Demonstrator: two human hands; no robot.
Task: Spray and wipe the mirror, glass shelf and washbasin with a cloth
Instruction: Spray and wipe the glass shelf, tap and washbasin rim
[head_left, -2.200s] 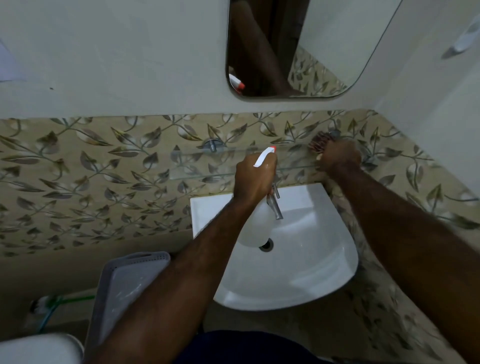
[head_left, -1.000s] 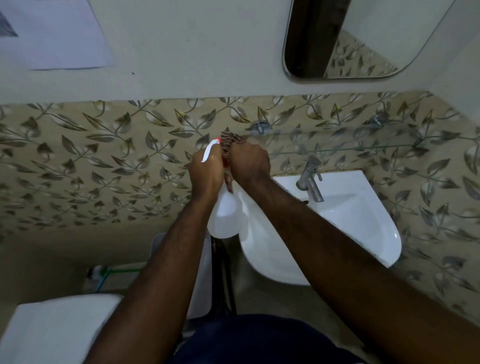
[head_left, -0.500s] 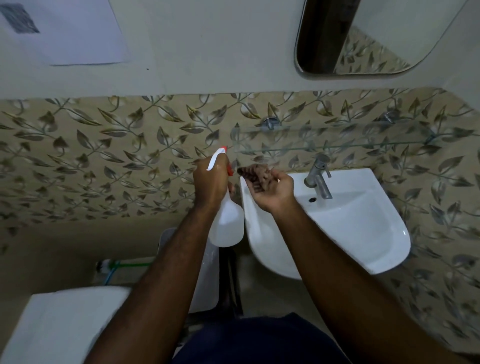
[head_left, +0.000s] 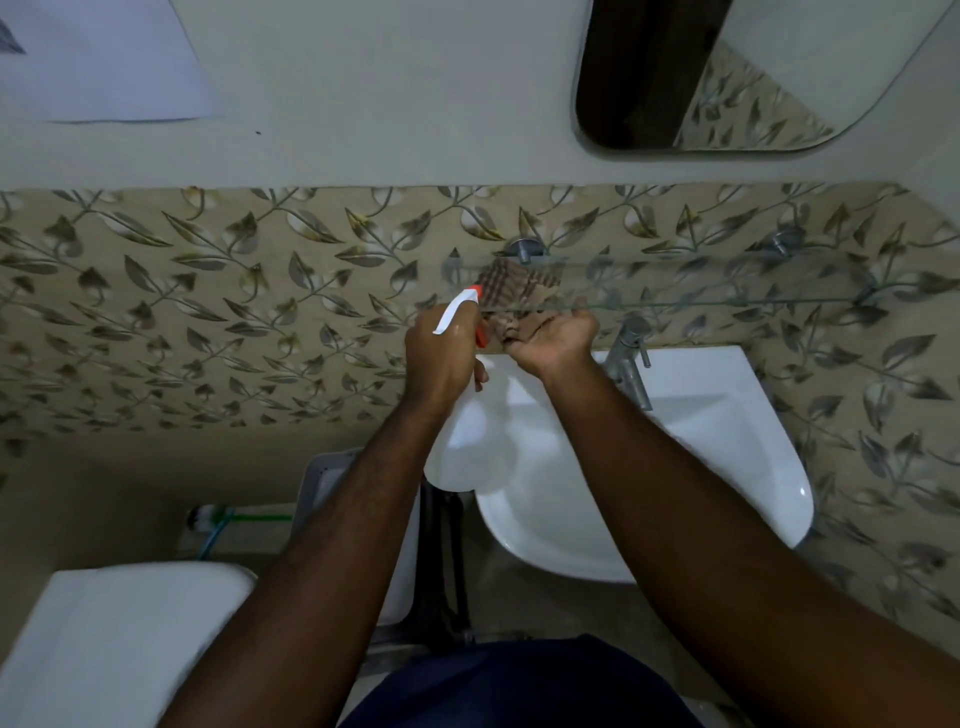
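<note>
My left hand (head_left: 439, 358) grips the neck of a clear spray bottle (head_left: 470, 447) with a white and orange trigger head, held over the left rim of the white washbasin (head_left: 727, 467). My right hand (head_left: 553, 340) is palm up under the left end of the glass shelf (head_left: 727, 283), holding a brown checked cloth (head_left: 511, 291) pressed against the shelf. Part of the cloth shows through the glass. The mirror (head_left: 727, 78) hangs on the wall at the upper right.
A steel tap (head_left: 628, 358) stands at the back of the basin. A white toilet cistern (head_left: 119, 644) is at lower left, with a grey bin (head_left: 332, 478) between it and the basin. A paper sheet (head_left: 98, 57) is stuck on the wall at upper left.
My right hand has risen from beside the basin, bringing the cloth up to the left end of the glass shelf. My left hand with the bottle has shifted slightly right.
</note>
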